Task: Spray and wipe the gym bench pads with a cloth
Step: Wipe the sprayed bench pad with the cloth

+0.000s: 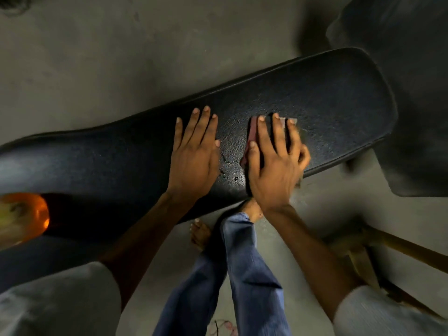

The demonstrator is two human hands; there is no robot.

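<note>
Bench pad [327, 105] runs left–right. Right hand [274, 163] presses cloth [252, 128] flat-fingered, nearer right end — left hand [194, 154] flat, empty, just beside.

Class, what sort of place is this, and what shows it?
Probably a basic gym or workout room: a long black padded bench stands on a bare concrete floor.

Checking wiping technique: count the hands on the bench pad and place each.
2. The left hand lies flat near the middle of the bench pad; the right hand presses the cloth beside it, nearer the rounded end. None looks hidden.
</note>
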